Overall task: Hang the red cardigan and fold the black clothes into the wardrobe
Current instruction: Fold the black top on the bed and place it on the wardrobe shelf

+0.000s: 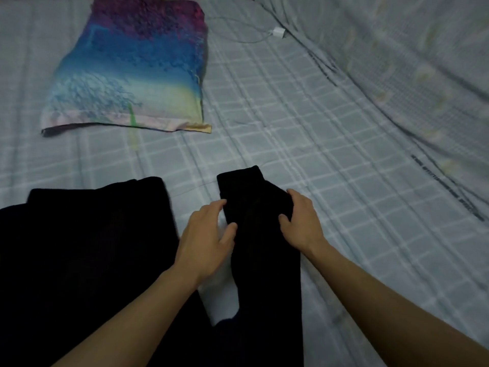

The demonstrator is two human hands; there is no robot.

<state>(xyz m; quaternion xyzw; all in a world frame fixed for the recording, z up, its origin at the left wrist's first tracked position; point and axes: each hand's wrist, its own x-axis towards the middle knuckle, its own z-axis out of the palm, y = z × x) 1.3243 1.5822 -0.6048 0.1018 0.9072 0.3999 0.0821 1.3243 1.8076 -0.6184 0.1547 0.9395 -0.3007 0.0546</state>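
- The left hand lies palm down on the bed, its forearm coming in from the lower left across dark cloth.
- Its fingers are fairly straight and a little spread. The forefinger tip and thumb tip touch the left edge of a narrow black length of clothing, and it grasps nothing.
- The right hand comes in from the lower right on a long bare forearm, with the wrist bent slightly inward.
- Its knuckles are raised and its fingers bend over the right edge of the same black length, with the thumb set on top of the cloth, so it is grasping that edge.
- The two hands face each other across the cloth, near its far end.
- The narrow black length runs from the bottom of the view up the middle of the bed, ending in a squared tip.
- A larger black mass lies flat to its left. The two meet low in the view, and I cannot tell whether they are one garment.
- A multicoloured pillow rests further up the bed, and a white charger with its cable lies beyond it.
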